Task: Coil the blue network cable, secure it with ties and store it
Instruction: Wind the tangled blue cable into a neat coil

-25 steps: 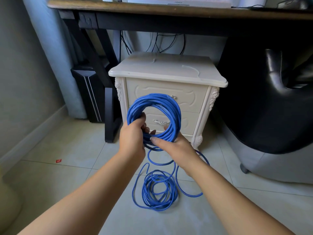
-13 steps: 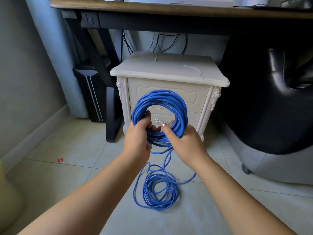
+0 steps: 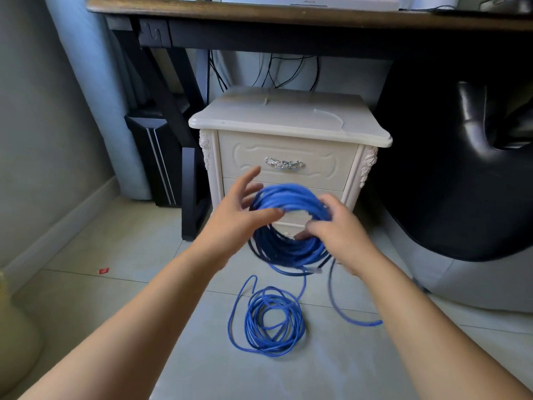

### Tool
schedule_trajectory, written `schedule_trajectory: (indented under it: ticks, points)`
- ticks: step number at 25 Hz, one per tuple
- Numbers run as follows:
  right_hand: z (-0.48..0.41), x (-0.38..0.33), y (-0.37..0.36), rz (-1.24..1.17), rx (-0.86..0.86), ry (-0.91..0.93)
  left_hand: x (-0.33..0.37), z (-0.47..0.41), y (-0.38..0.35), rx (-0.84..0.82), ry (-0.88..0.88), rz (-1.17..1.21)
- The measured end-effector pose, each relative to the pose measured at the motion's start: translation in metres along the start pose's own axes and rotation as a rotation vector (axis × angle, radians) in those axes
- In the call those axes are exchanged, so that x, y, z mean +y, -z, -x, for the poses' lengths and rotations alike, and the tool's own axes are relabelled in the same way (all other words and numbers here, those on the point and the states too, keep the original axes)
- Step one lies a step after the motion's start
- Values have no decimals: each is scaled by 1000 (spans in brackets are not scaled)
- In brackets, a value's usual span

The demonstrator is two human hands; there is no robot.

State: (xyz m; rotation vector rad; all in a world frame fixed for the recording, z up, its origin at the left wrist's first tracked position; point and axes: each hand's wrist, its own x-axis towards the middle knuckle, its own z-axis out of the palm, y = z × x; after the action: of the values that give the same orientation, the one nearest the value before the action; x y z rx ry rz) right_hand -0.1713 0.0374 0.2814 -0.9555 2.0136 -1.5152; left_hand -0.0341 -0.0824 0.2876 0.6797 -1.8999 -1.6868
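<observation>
A white nightstand [image 3: 288, 119] stands just behind your hands, under the worktop [image 3: 288, 15], with a black chair [image 3: 461, 183] to its right. Your right hand [image 3: 341, 236] grips the coiled cable [image 3: 291, 194] in front of the drawers. Your left hand [image 3: 239, 216] is spread loose with its thumb on the coil's top, and more loops lie on the floor [image 3: 115, 313] below.

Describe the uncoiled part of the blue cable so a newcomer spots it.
Start at the cream nightstand below the desk. On the floor tiles before it lies a loose blue cable heap. Unlike the coil held above it, it sprawls flat, untouched.
</observation>
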Motion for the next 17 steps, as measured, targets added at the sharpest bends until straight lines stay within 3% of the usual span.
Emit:
schedule_trajectory:
  ticks: [2,4,6,10,15,17]
  points:
    - [6,1,-3,355,-84,58,-2,2,1,-148,-184,-372]
    - [11,1,-8,491,-153,121,-7,4,-5,-252,-285,-729]
    - [13,-2,-11,514,-154,168,-10,4,-11,-139,-311,-865]
    - [10,-4,-4,269,-178,102,-6,-1,-13,53,-295,-719]
    - [6,1,18,-40,-432,-208,-7,-8,-1,178,-71,-377]
    - [2,8,19,-165,-487,-229,-8,-11,0,225,-19,-290]
